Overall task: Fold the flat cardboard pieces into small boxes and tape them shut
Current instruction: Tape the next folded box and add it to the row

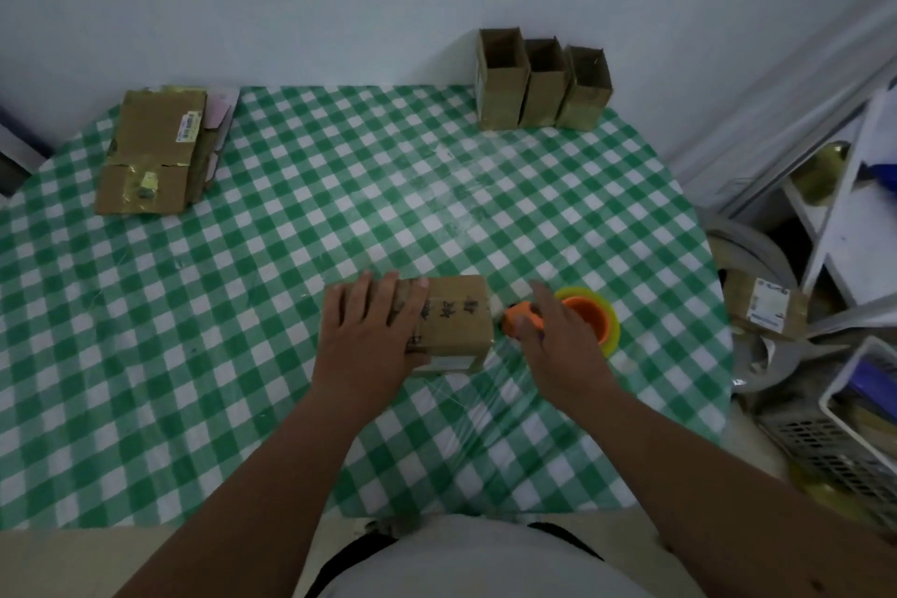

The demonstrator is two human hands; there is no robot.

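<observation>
A small folded cardboard box (454, 318) with dark writing on top lies on the green checked table (291, 257), just in front of me. My left hand (371, 333) lies flat over the box's left half, fingers straight. My right hand (558, 335) grips an orange tape dispenser (522, 318) with a yellowish tape roll (594, 313), held against the box's right end. A stack of flat cardboard pieces (150, 151) sits at the far left of the table.
Three open-topped folded boxes (541, 80) stand in a row against the wall at the back right. Right of the table are a white shelf (839, 209), a basket (859, 413), and a labelled cardboard piece (769, 306) on the floor.
</observation>
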